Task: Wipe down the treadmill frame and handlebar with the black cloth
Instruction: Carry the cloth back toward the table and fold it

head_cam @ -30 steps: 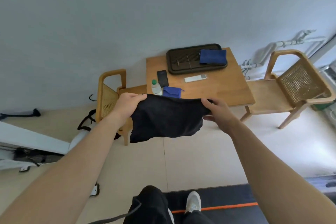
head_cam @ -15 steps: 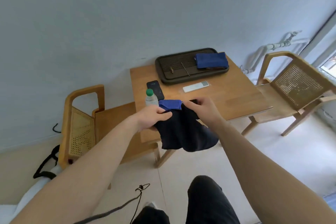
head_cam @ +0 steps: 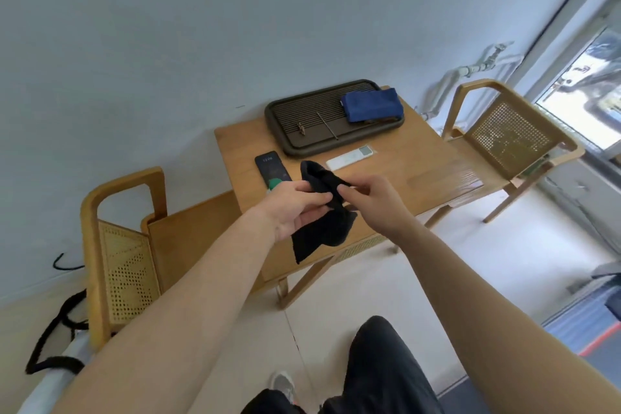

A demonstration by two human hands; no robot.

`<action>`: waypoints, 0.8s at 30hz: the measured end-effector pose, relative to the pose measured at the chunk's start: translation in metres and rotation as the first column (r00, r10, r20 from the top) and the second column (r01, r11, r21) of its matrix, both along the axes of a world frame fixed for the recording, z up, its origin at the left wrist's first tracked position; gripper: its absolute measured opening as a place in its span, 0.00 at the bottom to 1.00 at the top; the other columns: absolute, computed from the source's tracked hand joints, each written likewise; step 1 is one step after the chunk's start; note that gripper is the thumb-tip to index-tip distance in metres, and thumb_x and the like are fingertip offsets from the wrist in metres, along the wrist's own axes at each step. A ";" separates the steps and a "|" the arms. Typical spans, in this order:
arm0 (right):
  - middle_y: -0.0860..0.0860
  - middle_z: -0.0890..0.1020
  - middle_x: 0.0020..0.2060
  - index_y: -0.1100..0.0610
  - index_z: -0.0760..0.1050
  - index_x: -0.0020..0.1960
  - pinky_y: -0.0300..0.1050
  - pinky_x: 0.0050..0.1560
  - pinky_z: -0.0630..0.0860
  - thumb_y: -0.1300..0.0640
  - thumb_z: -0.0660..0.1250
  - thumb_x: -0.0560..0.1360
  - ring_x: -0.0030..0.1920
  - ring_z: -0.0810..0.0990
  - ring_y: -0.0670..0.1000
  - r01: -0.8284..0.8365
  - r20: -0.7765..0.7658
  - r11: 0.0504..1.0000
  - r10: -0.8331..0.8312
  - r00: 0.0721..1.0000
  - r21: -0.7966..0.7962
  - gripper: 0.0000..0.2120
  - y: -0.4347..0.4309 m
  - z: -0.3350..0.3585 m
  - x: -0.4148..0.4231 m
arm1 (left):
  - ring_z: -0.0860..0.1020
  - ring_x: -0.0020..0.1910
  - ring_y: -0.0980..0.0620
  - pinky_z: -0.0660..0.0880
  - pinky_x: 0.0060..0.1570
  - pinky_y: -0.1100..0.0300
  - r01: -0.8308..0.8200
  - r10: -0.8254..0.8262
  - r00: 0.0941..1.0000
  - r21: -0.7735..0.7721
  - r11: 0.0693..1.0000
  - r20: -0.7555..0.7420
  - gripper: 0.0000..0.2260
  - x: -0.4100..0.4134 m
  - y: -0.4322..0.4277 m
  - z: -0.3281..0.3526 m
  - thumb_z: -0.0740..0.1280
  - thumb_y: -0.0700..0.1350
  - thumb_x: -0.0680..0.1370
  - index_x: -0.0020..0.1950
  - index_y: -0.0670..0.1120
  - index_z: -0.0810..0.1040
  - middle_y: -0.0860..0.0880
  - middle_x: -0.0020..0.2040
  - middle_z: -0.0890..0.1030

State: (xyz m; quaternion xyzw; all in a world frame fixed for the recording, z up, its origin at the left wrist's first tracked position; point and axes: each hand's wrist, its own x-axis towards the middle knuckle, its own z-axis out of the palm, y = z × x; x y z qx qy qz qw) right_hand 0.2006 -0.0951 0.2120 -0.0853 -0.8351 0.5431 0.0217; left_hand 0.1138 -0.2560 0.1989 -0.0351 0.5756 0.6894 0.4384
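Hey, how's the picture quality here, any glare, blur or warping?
Head view: wide-angle warping tilts the wall; daylight blows out the window and leaves a sheen on the table; the black cloth looks slightly soft, its folds hard to read.

The table's (head_cam: 420, 158) right half is bare wood — room to pass. Toward the wall a phone (head_cam: 268, 165), a remote (head_cam: 349, 155) and a tray (head_cam: 336, 101) stand in the way; a left chair (head_cam: 124, 245) and a right chair (head_cam: 510, 138) flank it.

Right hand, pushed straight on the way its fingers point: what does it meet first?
The right hand pinches the black cloth; just beyond that fold, its fingers would likely meet the left hand, though depth is unclear.
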 end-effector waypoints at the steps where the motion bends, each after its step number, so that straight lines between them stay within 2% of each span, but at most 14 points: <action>1: 0.49 0.86 0.42 0.47 0.84 0.52 0.47 0.51 0.83 0.60 0.63 0.82 0.47 0.84 0.48 -0.020 -0.001 0.999 0.020 1.000 0.025 0.13 0.001 0.001 0.000 | 0.87 0.48 0.49 0.82 0.39 0.64 -0.024 0.023 0.999 0.009 1.000 0.030 0.13 -0.002 0.004 0.000 0.70 0.32 0.78 0.62 0.39 0.81 0.42 0.52 0.87; 3: 0.45 0.84 0.42 0.44 0.83 0.51 0.33 0.44 0.78 0.61 0.62 0.82 0.45 0.82 0.40 -0.058 0.006 0.995 0.058 0.998 0.076 0.15 0.008 0.001 0.001 | 0.87 0.49 0.47 0.83 0.39 0.64 -0.053 0.052 0.996 0.008 0.999 0.074 0.13 -0.004 0.012 0.003 0.70 0.32 0.78 0.62 0.38 0.81 0.40 0.52 0.87; 5: 0.43 0.84 0.45 0.47 0.82 0.54 0.28 0.44 0.74 0.61 0.61 0.82 0.47 0.81 0.36 -0.089 0.031 0.983 0.085 0.996 0.163 0.14 0.020 -0.005 -0.001 | 0.87 0.47 0.47 0.83 0.40 0.63 -0.094 0.094 0.990 -0.008 0.996 0.104 0.12 -0.007 0.026 0.003 0.69 0.31 0.78 0.61 0.37 0.80 0.39 0.51 0.87; 8: 0.42 0.84 0.47 0.46 0.81 0.58 0.33 0.49 0.77 0.60 0.61 0.81 0.50 0.81 0.37 -0.143 0.073 0.969 0.130 0.989 0.200 0.14 0.045 -0.013 -0.004 | 0.87 0.43 0.46 0.83 0.37 0.63 -0.158 0.161 0.975 -0.027 0.987 0.152 0.12 -0.009 0.055 0.004 0.67 0.30 0.78 0.61 0.34 0.79 0.39 0.46 0.87; 10: 0.41 0.85 0.49 0.44 0.78 0.61 0.33 0.49 0.79 0.60 0.64 0.79 0.52 0.81 0.36 -0.193 0.069 0.962 0.182 0.981 0.195 0.16 0.064 -0.015 -0.005 | 0.87 0.40 0.46 0.82 0.34 0.62 -0.201 0.203 0.960 -0.033 0.979 0.190 0.13 -0.009 0.077 0.003 0.67 0.29 0.78 0.62 0.33 0.78 0.38 0.44 0.87; 12: 0.42 0.85 0.49 0.45 0.78 0.62 0.34 0.50 0.80 0.59 0.65 0.80 0.52 0.81 0.37 -0.213 0.060 0.946 0.205 0.977 0.245 0.14 0.088 -0.016 -0.007 | 0.87 0.41 0.45 0.83 0.35 0.61 -0.220 0.226 0.950 -0.051 0.974 0.217 0.13 -0.007 0.101 0.006 0.66 0.30 0.79 0.63 0.34 0.77 0.37 0.46 0.86; 14: 0.42 0.85 0.46 0.47 0.81 0.59 0.39 0.50 0.81 0.56 0.65 0.81 0.48 0.82 0.39 -0.214 0.057 0.929 0.206 0.977 0.301 0.10 0.117 -0.014 -0.010 | 0.87 0.40 0.45 0.84 0.35 0.60 -0.231 0.242 0.941 -0.073 0.970 0.238 0.13 -0.004 0.126 0.006 0.65 0.32 0.80 0.64 0.35 0.76 0.37 0.50 0.85; 16: 0.41 0.83 0.40 0.47 0.82 0.53 0.40 0.47 0.79 0.55 0.64 0.82 0.44 0.81 0.39 -0.245 0.071 0.921 0.234 0.970 0.303 0.08 0.145 -0.009 -0.013 | 0.87 0.37 0.45 0.82 0.30 0.60 -0.232 0.253 0.936 -0.113 0.966 0.245 0.12 -0.004 0.149 0.005 0.65 0.37 0.81 0.64 0.37 0.75 0.38 0.51 0.83; 18: 0.39 0.81 0.34 0.43 0.79 0.44 0.36 0.42 0.74 0.57 0.63 0.82 0.39 0.78 0.39 -0.262 0.064 0.919 0.255 0.965 0.293 0.13 0.167 -0.003 -0.016 | 0.87 0.38 0.45 0.80 0.26 0.60 -0.188 0.231 0.961 -0.247 0.950 0.155 0.10 -0.005 0.168 0.002 0.65 0.42 0.81 0.62 0.41 0.76 0.43 0.49 0.83; 20: 0.40 0.79 0.33 0.41 0.76 0.40 0.39 0.42 0.73 0.57 0.63 0.82 0.38 0.77 0.40 -0.275 0.058 0.920 0.270 0.961 0.278 0.15 0.185 0.004 -0.022 | 0.87 0.38 0.49 0.76 0.27 0.64 -0.130 0.130 0.991 -0.431 0.893 -0.030 0.09 -0.009 0.186 -0.003 0.66 0.44 0.81 0.60 0.44 0.78 0.47 0.45 0.83; 22: 0.44 0.79 0.35 0.45 0.79 0.41 0.46 0.44 0.75 0.56 0.63 0.81 0.39 0.78 0.43 -0.288 0.066 0.932 0.280 0.958 0.221 0.13 0.202 0.011 -0.028 | 0.82 0.39 0.56 0.74 0.28 0.66 -0.064 -0.095 0.968 -0.594 0.802 -0.233 0.07 -0.016 0.198 -0.010 0.69 0.40 0.80 0.58 0.43 0.79 0.49 0.45 0.82; 24: 0.49 0.78 0.34 0.55 0.80 0.41 0.48 0.43 0.73 0.58 0.62 0.80 0.40 0.78 0.50 -0.286 0.065 0.947 0.279 0.958 0.148 0.12 0.219 0.017 -0.033 | 0.81 0.41 0.55 0.77 0.36 0.64 -0.060 -0.247 0.909 -0.693 0.718 -0.335 0.06 -0.022 0.206 -0.016 0.70 0.40 0.79 0.56 0.45 0.79 0.48 0.48 0.82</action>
